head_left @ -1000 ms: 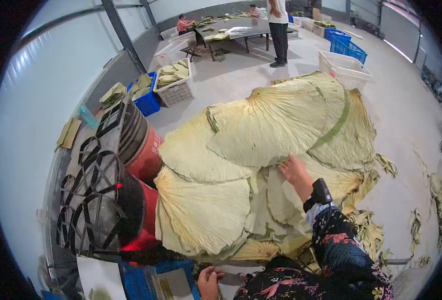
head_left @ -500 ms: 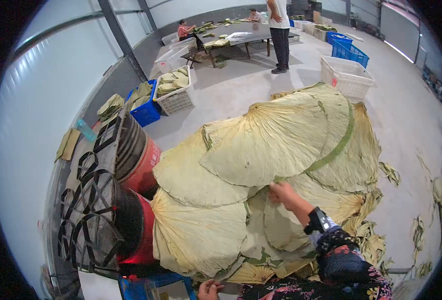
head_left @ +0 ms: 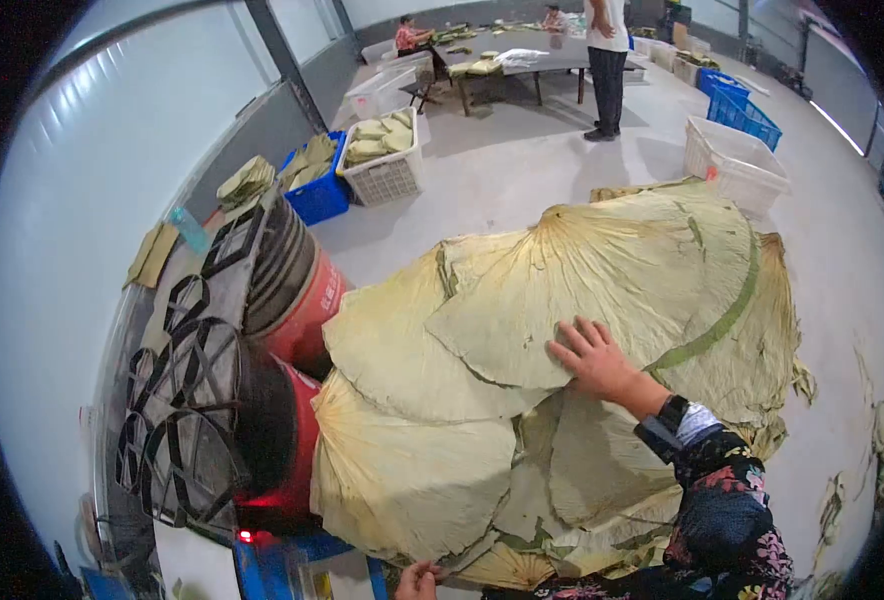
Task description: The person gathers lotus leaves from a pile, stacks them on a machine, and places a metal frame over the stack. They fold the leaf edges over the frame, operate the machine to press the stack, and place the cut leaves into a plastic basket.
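Large dried lotus leaves, pale green and fan-shaped, lie overlapping in a broad pile in front of me. My right hand (head_left: pixel 602 368) rests on the upper leaf (head_left: pixel 572 270) near its lower edge, palm down and fingers spread. A dark band is on that wrist. At the bottom edge of the view my left hand (head_left: pixel 419 582) is only partly seen, beside the near rim of the lower-left leaf (head_left: pixel 422 480). Its fingers are curled together, and what they hold, if anything, cannot be made out.
Red-and-black drums (head_left: pixel 297 290) stand left of the pile, with black metal frames (head_left: pixel 187 400) beside them. Farther off are a white crate (head_left: pixel 382 175) and a blue crate (head_left: pixel 317 200) of leaves, a standing person (head_left: pixel 607 70), and people at a dark table (head_left: pixel 532 55).
My right hand has gone from pinching the upper leaf's lower edge to lying spread on its surface. The view has shifted, so the scene sits farther right.
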{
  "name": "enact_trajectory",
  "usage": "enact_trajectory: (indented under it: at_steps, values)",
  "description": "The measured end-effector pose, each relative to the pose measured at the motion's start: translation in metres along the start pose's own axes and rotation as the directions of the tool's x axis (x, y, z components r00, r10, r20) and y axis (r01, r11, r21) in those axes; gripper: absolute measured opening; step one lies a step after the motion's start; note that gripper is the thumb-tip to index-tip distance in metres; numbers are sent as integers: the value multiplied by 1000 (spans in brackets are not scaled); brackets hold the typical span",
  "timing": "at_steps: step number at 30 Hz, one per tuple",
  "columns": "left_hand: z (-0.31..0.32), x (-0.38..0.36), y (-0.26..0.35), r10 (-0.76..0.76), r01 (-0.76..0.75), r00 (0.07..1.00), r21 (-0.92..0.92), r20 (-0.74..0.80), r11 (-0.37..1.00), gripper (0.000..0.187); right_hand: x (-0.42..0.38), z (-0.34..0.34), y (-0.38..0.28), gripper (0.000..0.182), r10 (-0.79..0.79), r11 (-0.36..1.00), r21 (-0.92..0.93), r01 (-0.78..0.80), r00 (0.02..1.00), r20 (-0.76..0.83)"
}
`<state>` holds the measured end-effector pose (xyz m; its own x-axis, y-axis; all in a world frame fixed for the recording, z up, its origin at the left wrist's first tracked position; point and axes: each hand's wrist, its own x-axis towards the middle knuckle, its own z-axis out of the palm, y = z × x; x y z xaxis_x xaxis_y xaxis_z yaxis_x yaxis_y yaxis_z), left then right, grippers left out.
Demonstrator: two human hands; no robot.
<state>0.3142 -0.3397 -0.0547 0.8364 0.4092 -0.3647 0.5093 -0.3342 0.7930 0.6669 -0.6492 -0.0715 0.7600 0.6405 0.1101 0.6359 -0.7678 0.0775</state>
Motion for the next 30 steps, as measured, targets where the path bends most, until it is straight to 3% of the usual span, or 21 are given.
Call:
enact_trajectory:
  at_steps: [2, 4, 5, 6, 7, 8, 9, 10, 12, 14, 15, 16, 18, 22, 24, 25, 26, 28, 30]
  values:
    - [3, 3, -17, -11, 11, 1000, 11, 7, 1000, 34, 2, -8, 6, 70, -17, 999, 27, 17, 999, 33]
    - [4, 5, -10, -64, 63, 998, 30, 29, 998, 34, 8, -16, 17, 58, 4, 966, 256, -39, 991, 136]
    - [6, 6, -10, -69, 70, 997, -13, 31, 997, 36, 12, -6, 35, 52, -29, 892, 451, 22, 1000, 9]
    - [7, 8, -14, -73, 75, 997, -56, 34, 996, 38, 13, -13, 41, 47, 100, 751, 659, -42, 994, -51]
    - [14, 14, -33, -61, 60, 998, -166, 2, 984, 23, 14, -20, 47, 45, 242, 557, 827, -76, 967, -74]
    - [14, 12, -35, -72, 72, 997, -166, 5, 984, 23, 15, 13, 74, 43, 417, 796, 518, -314, 904, -93]
    - [14, 11, -34, -60, 56, 998, -175, -16, 983, 23, 20, -36, 59, 36, 634, 440, 800, -408, 772, 45]
    - [15, 10, -35, -46, 38, 998, -184, -39, 982, 24, 22, -36, 55, 31, 708, 452, 855, -255, 686, -169]
    - [16, 7, -41, -73, 63, 997, -231, -33, 971, 24, 27, -32, 37, 23, 642, 667, 723, -177, 629, -439]
    - [19, 8, -50, -93, 83, 995, -275, -25, 958, 25, 36, -22, 12, 32, 516, 803, 522, -287, 772, -371]
    - [22, 8, -57, -88, 79, 996, -324, -15, 943, 25, 45, 11, 12, 49, 323, 924, 345, -163, 816, -479]
    - [24, 7, -60, -82, 74, 997, -373, -5, 925, 25, 49, 20, -4, 63, 363, 922, 228, -314, 904, -224]
    - [23, 4, -56, -64, 57, 998, -346, -9, 936, 24, 53, 16, -39, 76, 368, 928, 93, -361, 926, -79]
    - [19, -4, -61, -35, 16, 998, -323, -53, 946, 23, 52, 16, -45, 87, 342, 938, 100, -333, 935, -97]
    - [18, -7, -68, -46, 20, 997, -339, -69, 941, 23, 52, 23, -34, 93, 291, 956, -18, -292, 954, -68]
    - [18, -8, -70, -52, 20, 995, -355, -83, 935, 23, 53, 24, -30, 76, 273, 961, -20, -277, 955, -115]
    - [19, -9, -72, -51, 17, 995, -360, -85, 933, 23, 52, 27, -26, 76, 269, 962, -24, -273, 956, -118]
    - [19, -10, -70, -88, 43, 990, -355, -109, 934, 22, 54, 28, -21, 48, 179, 976, -81, -201, 959, -220]
    - [21, -11, -79, -65, 17, 991, -369, -119, 929, 22, 54, 26, -17, 42, 159, 978, -96, -187, 956, -249]
